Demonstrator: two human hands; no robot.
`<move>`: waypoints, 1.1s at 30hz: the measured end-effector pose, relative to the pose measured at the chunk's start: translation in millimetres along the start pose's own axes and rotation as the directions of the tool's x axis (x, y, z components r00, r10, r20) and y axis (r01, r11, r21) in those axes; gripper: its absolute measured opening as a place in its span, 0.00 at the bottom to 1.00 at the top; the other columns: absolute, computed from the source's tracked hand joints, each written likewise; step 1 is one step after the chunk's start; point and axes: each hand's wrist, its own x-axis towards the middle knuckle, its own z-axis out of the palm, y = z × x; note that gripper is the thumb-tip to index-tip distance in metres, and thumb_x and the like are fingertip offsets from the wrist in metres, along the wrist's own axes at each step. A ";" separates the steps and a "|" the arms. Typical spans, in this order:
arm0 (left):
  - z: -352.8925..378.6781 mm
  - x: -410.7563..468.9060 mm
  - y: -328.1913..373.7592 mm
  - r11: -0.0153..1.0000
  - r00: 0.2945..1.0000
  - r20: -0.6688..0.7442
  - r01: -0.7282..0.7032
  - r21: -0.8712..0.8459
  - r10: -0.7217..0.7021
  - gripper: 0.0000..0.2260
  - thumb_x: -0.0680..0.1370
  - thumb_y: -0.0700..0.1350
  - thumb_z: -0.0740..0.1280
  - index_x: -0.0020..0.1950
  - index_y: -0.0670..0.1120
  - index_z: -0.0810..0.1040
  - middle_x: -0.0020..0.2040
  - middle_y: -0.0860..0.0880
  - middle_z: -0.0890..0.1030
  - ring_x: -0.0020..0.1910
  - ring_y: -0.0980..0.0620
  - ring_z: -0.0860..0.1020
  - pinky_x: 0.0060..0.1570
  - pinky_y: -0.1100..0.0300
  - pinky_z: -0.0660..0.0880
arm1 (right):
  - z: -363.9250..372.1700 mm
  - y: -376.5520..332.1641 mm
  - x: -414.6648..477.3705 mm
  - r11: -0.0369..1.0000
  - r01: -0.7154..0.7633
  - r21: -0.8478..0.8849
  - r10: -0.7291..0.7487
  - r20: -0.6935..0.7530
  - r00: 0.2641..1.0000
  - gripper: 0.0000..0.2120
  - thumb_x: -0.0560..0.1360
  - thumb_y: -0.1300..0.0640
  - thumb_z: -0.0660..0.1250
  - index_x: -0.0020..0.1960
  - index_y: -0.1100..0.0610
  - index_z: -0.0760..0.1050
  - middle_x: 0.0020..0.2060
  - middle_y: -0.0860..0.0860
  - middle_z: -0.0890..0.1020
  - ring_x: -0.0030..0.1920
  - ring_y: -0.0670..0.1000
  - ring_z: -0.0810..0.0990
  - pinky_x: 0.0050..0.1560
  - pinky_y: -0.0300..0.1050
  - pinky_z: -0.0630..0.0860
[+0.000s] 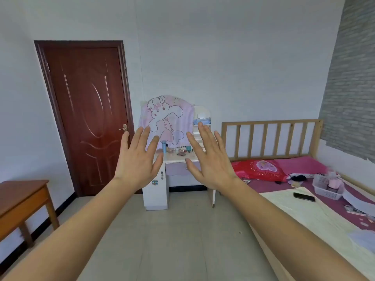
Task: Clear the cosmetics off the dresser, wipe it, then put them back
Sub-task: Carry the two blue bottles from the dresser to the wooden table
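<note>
Fingers (pixel 140 138) wide before dresser (pixel 155 197); cosmetics (pixel 182 150) blurry, perhaps bottles.

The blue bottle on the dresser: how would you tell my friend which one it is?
Find the white dresser between the dark red door and the wooden bed, under the pink bunny cloth. A row of small cosmetics stands along its top. The blue bottle is the leftmost one showing, upright, and the tallest thing there.

text: none legible | labels: none legible | numbers: none legible
</note>
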 end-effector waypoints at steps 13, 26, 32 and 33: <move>250.6 144.5 -92.3 0.997 0.993 0.116 0.027 -0.077 -0.018 0.24 0.79 0.55 0.55 0.66 0.41 0.75 0.69 0.37 0.72 0.69 0.37 0.69 0.66 0.35 0.65 | 259.5 109.1 100.7 0.988 -0.032 -0.149 0.074 0.292 0.953 0.32 0.81 0.42 0.53 0.80 0.56 0.53 0.79 0.61 0.49 0.79 0.61 0.52 0.76 0.62 0.52; 553.1 308.6 -87.3 0.995 0.921 0.389 -0.036 0.090 -0.001 0.26 0.81 0.58 0.53 0.76 0.46 0.62 0.77 0.42 0.61 0.76 0.42 0.58 0.72 0.40 0.55 | 549.8 306.7 150.7 0.978 -0.138 -0.154 0.194 0.453 0.870 0.33 0.81 0.38 0.48 0.80 0.54 0.50 0.79 0.60 0.49 0.78 0.61 0.52 0.76 0.59 0.47; 651.4 365.3 -130.7 0.998 0.930 0.367 0.009 0.058 -0.030 0.22 0.78 0.55 0.64 0.67 0.43 0.74 0.67 0.39 0.74 0.67 0.39 0.72 0.63 0.39 0.69 | 674.7 358.7 208.5 0.966 -0.255 -0.033 0.235 0.510 0.827 0.34 0.80 0.36 0.43 0.79 0.55 0.55 0.79 0.60 0.52 0.78 0.61 0.55 0.76 0.59 0.53; 669.6 370.4 -140.0 0.998 0.928 0.372 0.008 0.066 -0.032 0.22 0.78 0.55 0.64 0.67 0.43 0.74 0.67 0.39 0.75 0.66 0.39 0.72 0.62 0.40 0.70 | 700.2 361.6 215.5 0.967 -0.255 -0.011 0.223 0.518 0.826 0.34 0.80 0.37 0.45 0.79 0.55 0.57 0.78 0.61 0.54 0.77 0.62 0.56 0.75 0.61 0.56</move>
